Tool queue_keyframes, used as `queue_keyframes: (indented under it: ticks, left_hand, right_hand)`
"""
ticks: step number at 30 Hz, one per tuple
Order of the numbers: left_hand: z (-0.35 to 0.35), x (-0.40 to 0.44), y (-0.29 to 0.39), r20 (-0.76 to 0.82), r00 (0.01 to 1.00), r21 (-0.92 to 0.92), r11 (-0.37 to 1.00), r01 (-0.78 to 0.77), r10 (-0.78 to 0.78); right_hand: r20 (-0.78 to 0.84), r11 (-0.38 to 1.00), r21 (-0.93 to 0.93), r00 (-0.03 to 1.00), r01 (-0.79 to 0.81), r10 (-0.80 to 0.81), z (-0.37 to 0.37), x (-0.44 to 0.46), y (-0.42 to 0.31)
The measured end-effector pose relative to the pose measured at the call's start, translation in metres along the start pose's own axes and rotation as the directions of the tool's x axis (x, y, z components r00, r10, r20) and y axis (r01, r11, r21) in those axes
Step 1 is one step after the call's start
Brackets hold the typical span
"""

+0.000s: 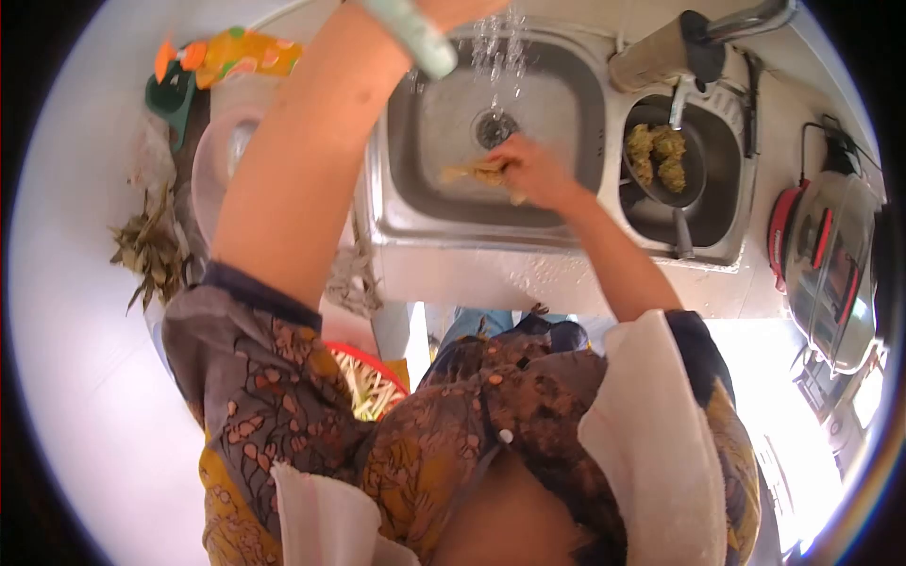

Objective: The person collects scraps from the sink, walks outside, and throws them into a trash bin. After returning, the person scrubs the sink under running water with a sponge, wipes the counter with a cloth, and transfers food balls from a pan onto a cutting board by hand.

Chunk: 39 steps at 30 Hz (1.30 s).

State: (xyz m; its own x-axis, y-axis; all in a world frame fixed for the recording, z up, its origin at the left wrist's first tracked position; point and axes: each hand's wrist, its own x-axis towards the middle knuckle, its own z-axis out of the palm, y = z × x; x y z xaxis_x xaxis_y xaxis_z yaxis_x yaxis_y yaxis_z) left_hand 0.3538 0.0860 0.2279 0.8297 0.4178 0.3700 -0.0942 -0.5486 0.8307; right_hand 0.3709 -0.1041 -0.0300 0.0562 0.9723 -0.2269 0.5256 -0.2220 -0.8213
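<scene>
My right hand (pixel 536 172) is closed around a limp, yellowish-brown piece of food (pixel 472 174) low over the large sink basin (pixel 401 203). Motion blurs the piece, and I cannot make out its exact kind. Water (pixel 498 57) falls in streams near the drain (pixel 495 127), just above that hand. My left arm stretches across to the top edge, with a pale green bangle (pixel 415 38) at the wrist. Only part of my left hand (pixel 464 11) shows near the top of the stream; its fingers are cut off. Several greenish-brown clumps (pixel 668 146) sit in a handled strainer (pixel 694 189) over the smaller basin.
A beige cylindrical holder (pixel 656 55) stands behind the small basin. An electric pan with a glass lid (pixel 830 274) is at the right. On the left are a pink basin (pixel 209 165), a green scoop (pixel 170 99), an orange pouch (pixel 250 58) and spiky dry leaves (pixel 151 245). A red basket (pixel 401 373) holds pale strips below.
</scene>
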Motion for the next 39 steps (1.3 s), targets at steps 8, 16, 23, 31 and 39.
queue_keyframes:
  ticks: [8, 16, 23, 31, 39]
  left_hand:
    - [0.006, 0.000, -0.011, -0.047, 0.999, -0.074, 0.997, -0.025, 0.021]
    - [0.008, -0.002, 0.006, -0.032, 0.999, -0.217, 0.976, 0.034, -0.042]
    - [0.000, -0.002, 0.005, -0.013, 0.999, -0.149, 0.988, -0.035, 0.034]
    - [0.004, -0.003, -0.001, -0.066, 0.994, -0.164, 0.982, -0.094, 0.084]
    - [0.001, -0.004, 0.006, -0.068, 0.997, -0.049, 0.998, -0.046, 0.042]
  right_hand:
    - [0.013, 0.348, 0.870, 0.722, -0.350, 0.692, 0.032, -0.001, 0.034]
    - [-0.026, -0.206, 0.969, 0.892, 0.133, 0.451, 0.005, 0.063, -0.010]
    - [-0.275, 0.942, -0.243, 0.948, -0.232, 0.162, -0.055, 0.078, 0.046]
    - [-0.096, 0.650, -0.729, 0.971, -0.217, 0.217, -0.012, 0.095, 0.188]
    - [0.318, 0.827, -0.509, 0.840, -0.239, 0.439, 0.041, 0.014, 0.094]
